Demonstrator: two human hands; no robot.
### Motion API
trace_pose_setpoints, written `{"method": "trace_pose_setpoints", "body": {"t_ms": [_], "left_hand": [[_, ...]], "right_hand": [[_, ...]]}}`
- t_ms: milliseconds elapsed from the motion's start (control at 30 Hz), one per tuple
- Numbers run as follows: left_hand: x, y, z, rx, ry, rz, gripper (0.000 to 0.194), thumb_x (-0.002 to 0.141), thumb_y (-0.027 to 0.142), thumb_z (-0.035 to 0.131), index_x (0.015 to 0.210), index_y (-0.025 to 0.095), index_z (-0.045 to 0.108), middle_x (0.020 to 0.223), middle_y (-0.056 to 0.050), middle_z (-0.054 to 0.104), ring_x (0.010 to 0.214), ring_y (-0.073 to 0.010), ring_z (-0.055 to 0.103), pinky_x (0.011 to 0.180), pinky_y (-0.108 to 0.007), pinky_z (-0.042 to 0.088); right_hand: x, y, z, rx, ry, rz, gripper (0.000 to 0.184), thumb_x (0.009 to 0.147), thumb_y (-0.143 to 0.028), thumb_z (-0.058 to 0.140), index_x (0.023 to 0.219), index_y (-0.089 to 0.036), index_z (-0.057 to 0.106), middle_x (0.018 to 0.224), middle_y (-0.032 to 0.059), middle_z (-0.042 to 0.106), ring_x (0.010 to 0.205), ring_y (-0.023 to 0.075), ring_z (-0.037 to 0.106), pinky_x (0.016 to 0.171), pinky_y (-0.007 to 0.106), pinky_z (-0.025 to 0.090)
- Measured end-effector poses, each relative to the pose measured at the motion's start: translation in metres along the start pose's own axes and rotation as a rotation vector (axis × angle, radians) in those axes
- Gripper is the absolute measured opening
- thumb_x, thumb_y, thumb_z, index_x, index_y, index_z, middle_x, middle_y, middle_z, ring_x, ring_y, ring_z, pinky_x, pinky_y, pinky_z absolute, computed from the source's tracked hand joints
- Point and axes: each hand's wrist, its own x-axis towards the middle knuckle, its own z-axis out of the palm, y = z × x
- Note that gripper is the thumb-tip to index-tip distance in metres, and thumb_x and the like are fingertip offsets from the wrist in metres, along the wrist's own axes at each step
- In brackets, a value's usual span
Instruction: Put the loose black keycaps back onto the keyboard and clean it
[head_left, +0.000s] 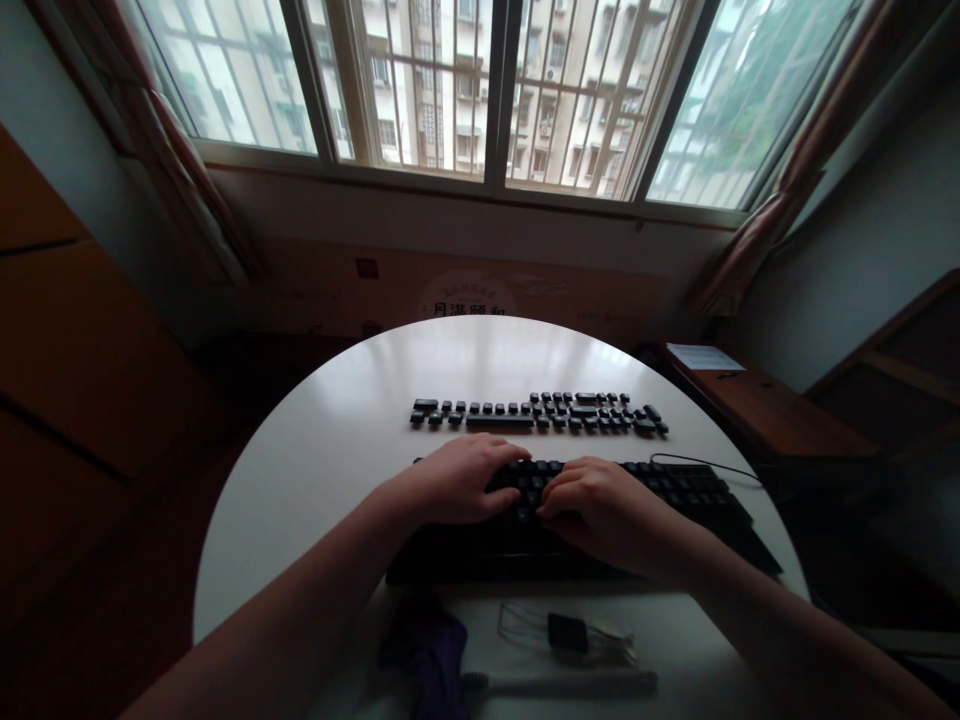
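Observation:
A black keyboard (690, 495) lies across the round white table (315, 450). My left hand (457, 480) rests on the keyboard's left half with fingers curled down onto the keys. My right hand (600, 510) sits beside it on the middle, fingers bent and pinched toward the keys; what they hold, if anything, is hidden. Beyond the keyboard, several loose black keycaps (540, 412) lie in rows on the table.
A wire keycap puller (570, 635), a brush with a pale handle (562, 685) and a purple cloth (427, 650) lie at the table's near edge. A keyboard cable (705, 463) runs right. A wooden side table (757, 395) with paper stands at right.

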Motion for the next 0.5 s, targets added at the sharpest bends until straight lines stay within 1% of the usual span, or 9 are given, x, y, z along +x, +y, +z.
{"method": "trace_pose_setpoints", "body": {"t_ms": [100, 200, 300, 400, 500], "left_hand": [[0.0005, -0.0010, 0.0029, 0.005, 0.010, 0.013, 0.047, 0.085, 0.032, 0.063, 0.130, 0.021, 0.058, 0.122, -0.009, 0.066, 0.111, -0.0267, 0.061, 0.096, -0.039, 0.047], [0.0013, -0.0021, 0.0064, 0.004, 0.022, 0.018, 0.049, 0.085, 0.033, 0.064, 0.132, 0.023, 0.057, 0.123, -0.009, 0.066, 0.112, -0.0269, 0.061, 0.097, -0.040, 0.047], [0.0015, -0.0024, 0.0078, 0.000, 0.023, 0.016, 0.049, 0.085, 0.033, 0.064, 0.132, 0.023, 0.057, 0.124, -0.009, 0.065, 0.113, -0.0269, 0.061, 0.098, -0.040, 0.047], [0.0013, -0.0026, 0.0079, 0.003, 0.023, 0.009, 0.049, 0.084, 0.033, 0.065, 0.131, 0.021, 0.057, 0.124, -0.010, 0.065, 0.113, -0.0274, 0.061, 0.098, -0.040, 0.047], [0.0011, -0.0032, 0.0080, 0.004, 0.035, 0.017, 0.049, 0.084, 0.032, 0.066, 0.131, 0.022, 0.057, 0.123, -0.009, 0.066, 0.112, -0.0274, 0.061, 0.097, -0.040, 0.047]], "right_hand": [[0.0001, -0.0026, -0.0016, 0.004, -0.008, 0.005, 0.013, 0.087, -0.015, 0.064, 0.080, -0.021, 0.073, 0.080, -0.0019, 0.071, 0.076, 0.0111, 0.060, 0.078, 0.024, 0.040], [-0.0009, -0.0067, -0.0023, 0.011, -0.034, 0.048, 0.016, 0.088, -0.013, 0.060, 0.079, -0.020, 0.072, 0.079, -0.0012, 0.070, 0.074, 0.0103, 0.060, 0.073, 0.023, 0.039], [-0.0026, -0.0092, -0.0012, 0.014, -0.065, 0.075, 0.019, 0.089, -0.012, 0.057, 0.077, -0.018, 0.070, 0.077, -0.0008, 0.068, 0.072, 0.0092, 0.059, 0.069, 0.022, 0.038], [-0.0033, -0.0092, 0.0007, -0.012, -0.071, 0.064, 0.019, 0.088, -0.010, 0.056, 0.074, -0.017, 0.068, 0.076, -0.0007, 0.066, 0.070, 0.0092, 0.057, 0.069, 0.023, 0.037], [-0.0019, -0.0090, 0.0021, -0.034, -0.075, 0.040, 0.022, 0.090, -0.011, 0.054, 0.073, -0.017, 0.067, 0.074, -0.0004, 0.066, 0.068, 0.0093, 0.055, 0.072, 0.025, 0.036]]}}
